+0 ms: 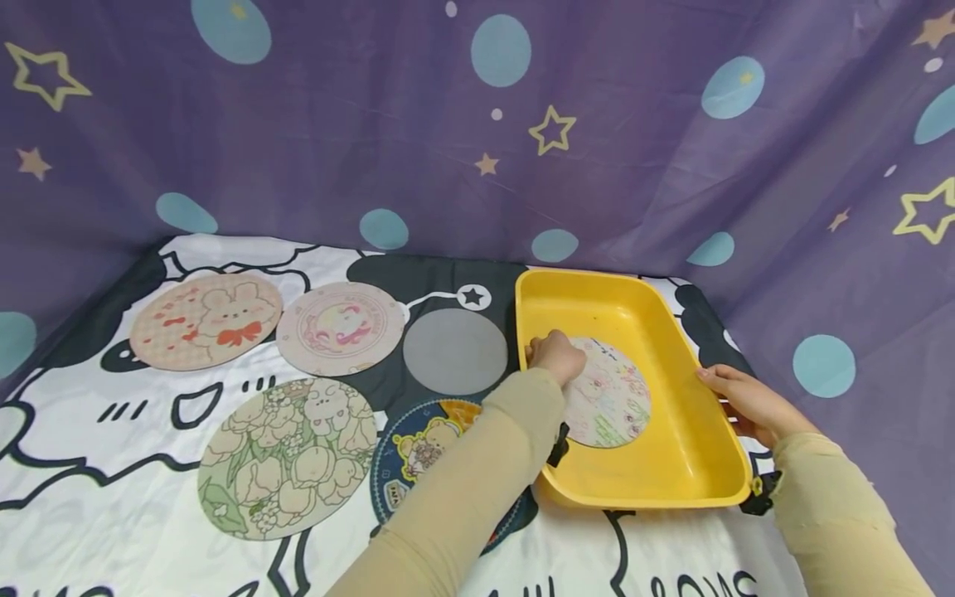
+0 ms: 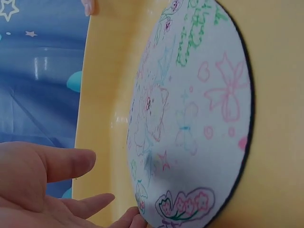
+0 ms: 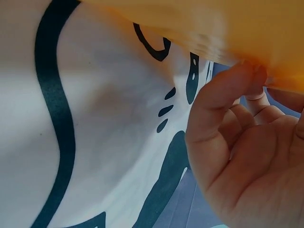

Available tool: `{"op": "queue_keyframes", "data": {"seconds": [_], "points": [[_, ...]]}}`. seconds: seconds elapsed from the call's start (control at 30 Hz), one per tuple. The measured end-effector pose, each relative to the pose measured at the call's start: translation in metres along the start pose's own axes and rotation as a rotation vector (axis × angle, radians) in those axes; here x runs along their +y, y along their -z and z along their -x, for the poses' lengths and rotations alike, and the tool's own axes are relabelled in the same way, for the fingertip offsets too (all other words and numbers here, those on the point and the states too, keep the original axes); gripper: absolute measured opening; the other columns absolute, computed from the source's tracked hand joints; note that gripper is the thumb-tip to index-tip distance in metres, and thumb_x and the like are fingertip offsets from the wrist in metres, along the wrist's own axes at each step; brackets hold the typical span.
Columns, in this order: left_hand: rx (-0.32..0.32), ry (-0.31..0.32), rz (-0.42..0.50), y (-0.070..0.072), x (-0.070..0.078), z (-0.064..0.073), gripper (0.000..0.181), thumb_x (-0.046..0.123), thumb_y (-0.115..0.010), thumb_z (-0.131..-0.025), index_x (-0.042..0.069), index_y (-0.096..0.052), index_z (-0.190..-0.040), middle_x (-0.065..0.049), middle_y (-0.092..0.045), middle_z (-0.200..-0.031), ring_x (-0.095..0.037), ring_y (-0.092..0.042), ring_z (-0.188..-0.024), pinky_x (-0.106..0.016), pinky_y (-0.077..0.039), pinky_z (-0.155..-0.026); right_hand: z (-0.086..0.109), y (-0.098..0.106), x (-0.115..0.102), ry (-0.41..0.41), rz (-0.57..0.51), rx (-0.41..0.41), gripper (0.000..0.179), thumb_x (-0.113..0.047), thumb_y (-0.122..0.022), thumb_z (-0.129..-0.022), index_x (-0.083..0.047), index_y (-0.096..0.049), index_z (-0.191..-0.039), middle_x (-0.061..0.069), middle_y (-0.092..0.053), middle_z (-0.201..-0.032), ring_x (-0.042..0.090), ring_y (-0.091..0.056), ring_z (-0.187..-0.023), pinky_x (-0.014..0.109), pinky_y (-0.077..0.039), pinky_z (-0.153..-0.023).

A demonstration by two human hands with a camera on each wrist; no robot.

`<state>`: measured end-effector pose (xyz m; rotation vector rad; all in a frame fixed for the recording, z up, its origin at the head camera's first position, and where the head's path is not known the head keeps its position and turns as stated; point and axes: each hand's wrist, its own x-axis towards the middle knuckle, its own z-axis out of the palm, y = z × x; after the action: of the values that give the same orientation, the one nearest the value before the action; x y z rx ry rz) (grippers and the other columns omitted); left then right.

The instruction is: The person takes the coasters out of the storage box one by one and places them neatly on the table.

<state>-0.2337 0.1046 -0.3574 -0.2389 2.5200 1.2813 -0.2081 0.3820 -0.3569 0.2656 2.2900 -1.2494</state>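
Note:
A yellow tray (image 1: 612,489) sits at the right of the cloth-covered table. Inside it is a round white mat (image 1: 608,398) with coloured drawings and, in the left wrist view, a thin black edge. My left hand (image 1: 555,358) reaches over the tray's left side to the mat. Its fingertips (image 2: 135,217) are right at the mat's edge, while the thumb stands apart. With my right hand (image 1: 757,406) I grip the tray's right rim, thumb on top and fingers beneath; the right wrist view shows those curled fingers (image 3: 228,99) against the yellow underside.
Left of the tray lie several other round mats: one with a bear and red bow (image 1: 209,319), a pink one (image 1: 339,327), a plain grey one (image 1: 455,352), a green floral one (image 1: 291,456) and a dark blue one (image 1: 406,431) partly under my left arm. A purple curtain (image 1: 418,149) hangs behind.

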Motion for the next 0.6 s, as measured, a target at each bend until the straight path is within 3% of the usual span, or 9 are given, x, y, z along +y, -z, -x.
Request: {"op": "queue_keyframes", "data": {"seconds": [0.33,0.6], "points": [[-0.007,-0.045,0.003,0.0016,-0.0032,-0.001,0.012,0.011,-0.059,-0.091,0.001,-0.059,-0.097,-0.011,-0.047,-0.091,-0.027,-0.036,-0.096,-0.034,-0.028,-0.084,-0.0001,-0.0002,0.0004,-0.002,0.026,0.011,0.05,-0.046,-0.04,-0.105,-0.002,-0.043,-0.13,-0.001,-0.058,-0.105,0.016,-0.059,-0.088,0.028,-0.057,-0.072],[-0.03,-0.026,0.126,0.0016,-0.0071,-0.0018,0.015,0.006,-0.058,-0.092,-0.001,-0.062,-0.105,-0.013,-0.052,-0.095,-0.026,-0.046,-0.091,-0.037,-0.046,-0.088,0.0005,-0.001,0.0008,0.004,0.018,0.009,0.049,-0.045,-0.04,-0.106,-0.002,-0.042,-0.13,-0.002,-0.059,-0.103,0.016,-0.06,-0.087,0.029,-0.058,-0.072]]}}
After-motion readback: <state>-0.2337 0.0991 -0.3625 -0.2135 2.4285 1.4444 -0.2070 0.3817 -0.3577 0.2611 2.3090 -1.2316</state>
